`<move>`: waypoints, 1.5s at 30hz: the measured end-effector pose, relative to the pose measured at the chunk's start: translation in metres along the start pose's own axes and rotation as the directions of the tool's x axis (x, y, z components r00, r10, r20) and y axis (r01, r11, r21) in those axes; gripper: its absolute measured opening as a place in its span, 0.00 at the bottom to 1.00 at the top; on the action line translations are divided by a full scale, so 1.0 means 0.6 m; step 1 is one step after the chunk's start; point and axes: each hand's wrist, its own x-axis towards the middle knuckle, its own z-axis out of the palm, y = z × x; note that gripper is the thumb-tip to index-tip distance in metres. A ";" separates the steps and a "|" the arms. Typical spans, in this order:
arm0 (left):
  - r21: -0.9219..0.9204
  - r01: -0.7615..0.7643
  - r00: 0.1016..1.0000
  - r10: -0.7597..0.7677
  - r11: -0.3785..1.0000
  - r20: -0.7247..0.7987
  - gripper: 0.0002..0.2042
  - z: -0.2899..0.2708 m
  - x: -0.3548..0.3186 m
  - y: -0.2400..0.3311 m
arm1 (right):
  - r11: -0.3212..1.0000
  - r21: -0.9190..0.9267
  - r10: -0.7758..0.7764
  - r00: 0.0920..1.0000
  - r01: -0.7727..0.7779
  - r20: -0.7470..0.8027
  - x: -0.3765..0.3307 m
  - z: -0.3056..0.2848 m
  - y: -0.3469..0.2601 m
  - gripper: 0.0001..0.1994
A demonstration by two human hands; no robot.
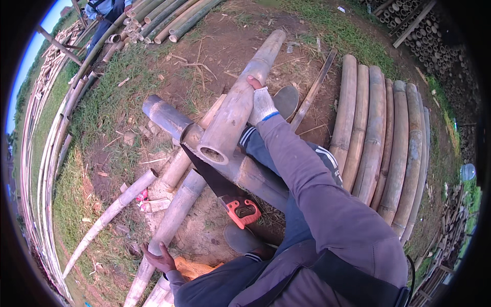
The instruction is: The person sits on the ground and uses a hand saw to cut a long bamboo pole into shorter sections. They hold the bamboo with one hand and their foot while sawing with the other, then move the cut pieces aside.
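Observation:
My right hand [263, 104], in a white knitted glove, grips a thick bamboo piece [236, 105] around its side, thumb on top. Its hollow cut end points toward me, above a bamboo pole [171, 113] lying crosswise. A handsaw with an orange handle [243, 212] and dark blade [214, 177] leans with its tip by the crosswise pole's cut end; neither hand touches it. My bare left hand [161, 259] lies over another bamboo pole [176, 207] at lower left, its thumb and forefinger apart. Part of that hand's fingers is hidden.
Several bamboo poles [376, 128] lie side by side at right. A thin bamboo length [110, 221] and a split strip [314, 89] lie on the ground. Bamboo stacks [169, 20] stand far off, with another person [105, 13] beside them. My shoes [286, 100] are near the work.

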 end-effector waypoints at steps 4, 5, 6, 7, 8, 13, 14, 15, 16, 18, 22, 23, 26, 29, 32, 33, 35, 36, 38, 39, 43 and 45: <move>-0.065 0.127 0.992 -0.128 0.990 -0.011 0.39 -0.018 0.002 0.040 | 0.998 -0.060 0.042 0.994 -0.036 0.099 -0.223 -0.003 -0.188 0.36; -0.088 0.088 0.996 -0.090 0.992 -0.017 0.39 -0.013 0.012 0.040 | 0.995 -0.085 -0.045 0.995 0.053 0.086 -0.273 -0.044 -0.225 0.35; -0.105 0.059 0.998 -0.062 0.993 -0.025 0.39 -0.005 0.020 0.028 | 0.984 -0.166 -0.064 0.997 0.070 0.042 -0.329 -0.070 -0.258 0.35; -0.117 0.038 0.999 -0.042 0.992 -0.033 0.39 0.001 0.026 0.027 | 0.966 -0.248 -0.075 0.997 0.072 -0.003 -0.385 -0.093 -0.282 0.35; -0.150 0.086 0.996 -0.089 0.985 -0.019 0.38 -0.006 0.025 0.035 | 0.944 -0.326 -0.070 0.997 0.053 -0.040 -0.430 -0.111 -0.299 0.35; -0.273 0.116 0.993 -0.105 0.955 0.054 0.34 -0.019 0.049 0.080 | 0.729 -0.670 -0.359 0.911 0.136 -0.206 -0.658 -0.238 -0.410 0.40; -0.285 0.102 0.994 -0.088 0.953 0.061 0.33 -0.021 0.048 0.088 | 0.677 -0.723 -0.425 0.876 0.138 -0.230 -0.701 -0.254 -0.426 0.41; -0.303 0.015 0.999 -0.004 0.953 0.036 0.32 -0.019 0.048 0.097 | 0.599 -0.799 -0.467 0.832 0.048 -0.300 -0.737 -0.263 -0.443 0.43; -0.323 0.014 0.999 -0.003 0.946 0.033 0.32 -0.015 0.049 0.097 | 0.514 -0.856 -0.512 0.782 -0.051 -0.354 -0.765 -0.273 -0.461 0.45; -0.370 0.010 1.000 0.001 0.929 0.031 0.31 0.003 0.058 0.101 | 0.339 -0.926 -0.606 0.714 -0.165 -0.349 -0.785 -0.331 -0.481 0.47; -0.392 0.057 0.998 -0.049 0.918 0.031 0.32 0.000 0.043 0.104 | 0.213 -0.910 -0.643 0.650 -0.357 -0.405 -0.778 -0.353 -0.487 0.47; -0.428 0.078 0.997 -0.067 0.900 0.040 0.33 0.010 0.048 0.087 | 0.201 -0.897 -0.629 0.649 -0.395 -0.427 -0.766 -0.368 -0.490 0.47; -0.425 0.140 0.982 -0.069 0.894 0.178 0.32 0.011 0.034 0.100 | 0.121 -0.845 -0.680 0.576 -0.522 -0.454 -0.747 -0.433 -0.503 0.48; -0.492 0.246 0.969 -0.191 0.835 0.160 0.33 -0.002 0.013 0.037 | 0.007 -0.814 -0.764 0.522 -0.581 -0.379 -0.703 -0.428 -0.484 0.45; -0.477 0.340 0.939 -0.266 0.810 0.218 0.33 -0.005 -0.013 0.041 | -0.307 -0.663 -0.758 0.597 -0.683 -0.265 -0.743 -0.331 -0.460 0.41; -0.477 0.356 0.933 -0.277 0.804 0.229 0.33 -0.002 -0.018 0.047 | -0.385 -0.628 -0.818 0.565 -0.676 -0.107 -0.731 -0.356 -0.451 0.39; -0.474 0.389 0.920 -0.303 0.790 0.250 0.33 0.007 -0.028 0.060 | -0.481 -0.564 -0.710 0.676 -0.671 -0.198 -0.725 -0.360 -0.452 0.37; -0.470 0.403 0.913 -0.313 0.785 0.261 0.33 0.009 -0.031 0.064 | -0.530 -0.535 -0.650 0.720 -0.658 -0.243 -0.722 -0.356 -0.454 0.37; -0.479 0.424 0.904 -0.328 0.768 0.275 0.33 0.009 -0.041 0.067 | -0.458 -0.553 -0.642 0.690 -0.696 -0.336 -0.725 -0.349 -0.453 0.36; -0.475 0.436 0.898 -0.334 0.764 0.287 0.33 0.008 -0.047 0.063 | -0.465 -0.548 -0.659 0.686 -0.695 -0.310 -0.721 -0.355 -0.443 0.36; -0.517 0.489 0.872 -0.375 0.703 0.314 0.34 -0.002 -0.083 0.026 | -0.577 -0.587 -0.717 0.696 -0.568 0.031 -0.686 -0.362 -0.394 0.34; -0.514 0.519 0.854 -0.394 0.683 0.340 0.34 -0.007 -0.109 0.034 | -0.640 -0.661 -0.663 0.715 -0.391 0.220 -0.669 -0.347 -0.363 0.33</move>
